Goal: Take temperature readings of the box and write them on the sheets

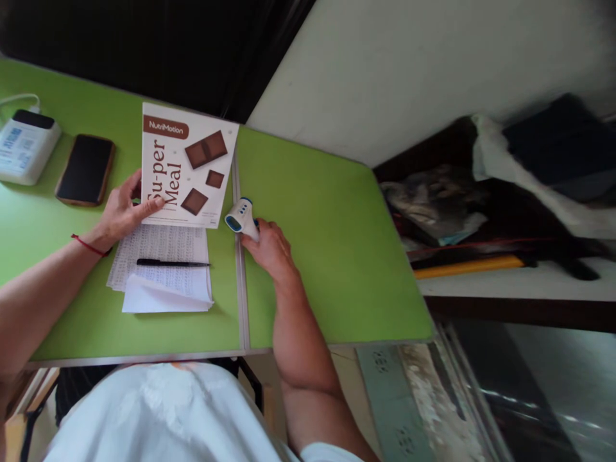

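My left hand (129,206) grips the lower left edge of a white box (166,176) printed "NutriMotion" and "Su-per Meal" with brown chocolate pieces. The thumb lies on its front; the other fingers are mostly hidden behind it. My right hand (270,247) is closed around the handle of a white and blue infrared thermometer (242,218), just right of the box's lower corner. Below the box lie printed paper sheets (163,240), partly covered by it. Across the sheets rests a black pen (171,262), above a folded white flap of paper (163,296).
A phone (87,168) in a brown case lies left of the box. Beside it is a white device (26,147) with a cable plugged in. The green table (327,256) has a seam near its middle. Cloths and bags (436,199) fill a shelf at the right.
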A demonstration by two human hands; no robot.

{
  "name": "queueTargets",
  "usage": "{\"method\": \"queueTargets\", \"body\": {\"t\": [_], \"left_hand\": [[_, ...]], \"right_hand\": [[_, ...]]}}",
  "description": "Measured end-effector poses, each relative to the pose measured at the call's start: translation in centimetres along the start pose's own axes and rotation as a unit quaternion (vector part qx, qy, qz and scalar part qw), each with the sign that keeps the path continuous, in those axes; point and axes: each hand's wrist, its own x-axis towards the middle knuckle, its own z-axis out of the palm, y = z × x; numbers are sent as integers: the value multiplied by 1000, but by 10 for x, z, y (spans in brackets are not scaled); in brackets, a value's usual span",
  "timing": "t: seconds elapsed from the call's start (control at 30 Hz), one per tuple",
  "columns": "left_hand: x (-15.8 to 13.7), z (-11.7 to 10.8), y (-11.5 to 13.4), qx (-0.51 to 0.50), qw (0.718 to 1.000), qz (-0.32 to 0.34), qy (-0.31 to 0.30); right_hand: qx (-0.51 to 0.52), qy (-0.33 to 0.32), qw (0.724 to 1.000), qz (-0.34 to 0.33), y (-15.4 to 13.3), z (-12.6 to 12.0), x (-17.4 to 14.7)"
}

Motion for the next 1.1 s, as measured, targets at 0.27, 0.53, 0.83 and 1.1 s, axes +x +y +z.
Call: {"method": "queueTargets", "body": {"t": [0.27, 0.53, 0.83, 1.1], "left_hand": [[0, -3, 0, -12, 1000, -8, -16], [2, -5, 0, 4, 999, 16, -41], [1, -4, -4, -24, 998, 1, -51], [1, -4, -1, -25, 998, 10, -52]], "right_hand": [[535, -6, 842, -68, -59, -8, -36], [644, -148, 751, 16, -103, 21, -59], [633, -140, 761, 8, -98, 33, -57], [630, -143, 763, 1, -99, 33, -56]]}}
